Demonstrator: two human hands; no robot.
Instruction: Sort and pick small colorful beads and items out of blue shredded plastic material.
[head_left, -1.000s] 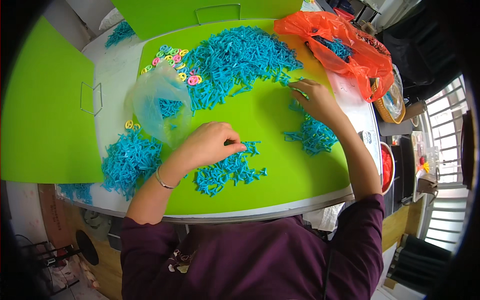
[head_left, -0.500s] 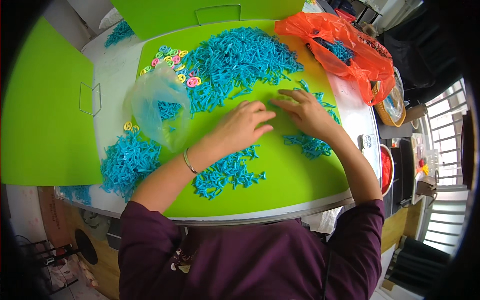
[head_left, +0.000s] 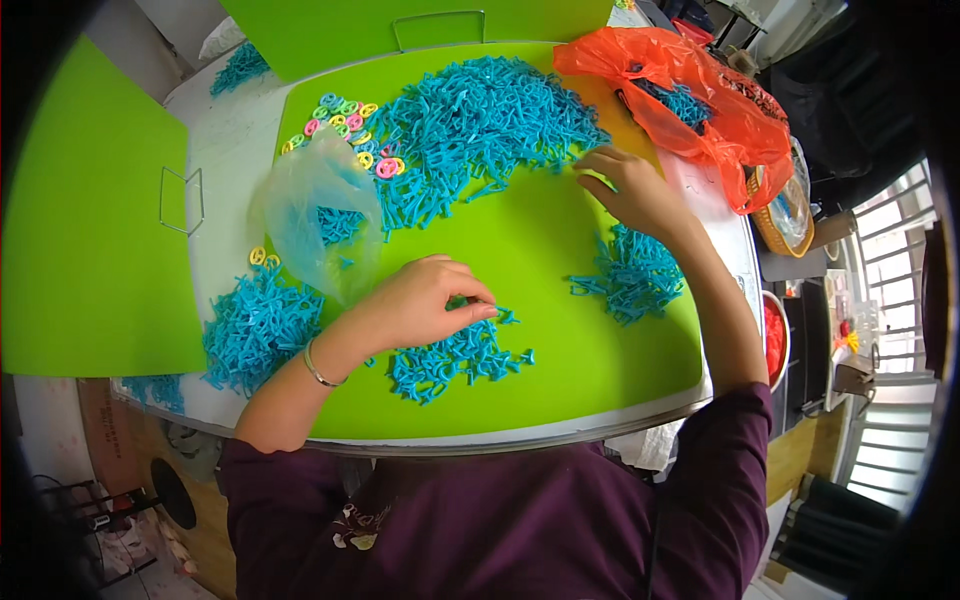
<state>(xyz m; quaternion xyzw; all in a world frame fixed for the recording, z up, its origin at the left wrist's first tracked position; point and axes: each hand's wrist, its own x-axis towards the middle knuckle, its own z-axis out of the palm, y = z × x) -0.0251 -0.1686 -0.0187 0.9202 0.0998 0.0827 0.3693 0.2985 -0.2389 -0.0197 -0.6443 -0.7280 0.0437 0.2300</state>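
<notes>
A big heap of small blue plastic pieces [head_left: 480, 110], thin and forked, covers the far half of a bright green board [head_left: 500, 235]. My right hand [head_left: 632, 190] reaches the heap's right edge, thumb and fingers apart, nothing visible in it. Below it on the right lies a smaller blue pile [head_left: 632, 275]. My left hand [head_left: 425, 300] hangs over a loose near pile [head_left: 450, 360] of the same pieces; its fingers and thumb close together, and what they pinch is too small to make out.
A clear plastic bag [head_left: 320, 210] with blue pieces stands at the left, beside coloured rings [head_left: 350, 120]. Another blue pile [head_left: 260, 330] lies at the board's left edge. An orange-red plastic bag [head_left: 690, 100] sits at the far right, near a wicker basket [head_left: 785, 230].
My left hand has drawn back toward the near pile. My right hand has shifted right and away from me, to the heap's edge. The right-hand pile looks more gathered.
</notes>
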